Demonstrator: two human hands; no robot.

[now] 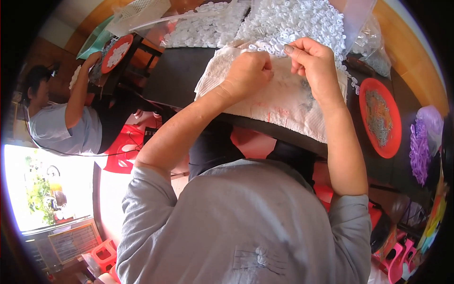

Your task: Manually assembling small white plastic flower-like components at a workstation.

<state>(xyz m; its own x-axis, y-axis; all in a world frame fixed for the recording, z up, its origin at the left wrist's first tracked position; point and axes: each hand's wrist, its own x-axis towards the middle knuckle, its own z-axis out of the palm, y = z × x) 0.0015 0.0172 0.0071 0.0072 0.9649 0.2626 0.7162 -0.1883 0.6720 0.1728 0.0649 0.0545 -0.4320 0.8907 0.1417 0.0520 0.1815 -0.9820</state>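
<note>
My left hand (250,71) is closed in a fist over a cream towel (279,104); whatever its fingers hold is hidden. To its right, my right hand (314,61) is raised, thumb and forefinger pinched together. Anything in that pinch is too small to make out. Just beyond both hands, several small white oval plastic pieces (265,48) lie at the towel's far edge. They border a large heap of similar white pieces (302,23). A second white heap (203,31) spreads to the left.
On the dark table (177,71), a red plate (397,130) at right holds small grey metal pieces (378,118). Beyond it are a purple bundle (419,151) and a clear plastic bag (376,49). A co-worker (64,118) sits at left by another red plate (126,42).
</note>
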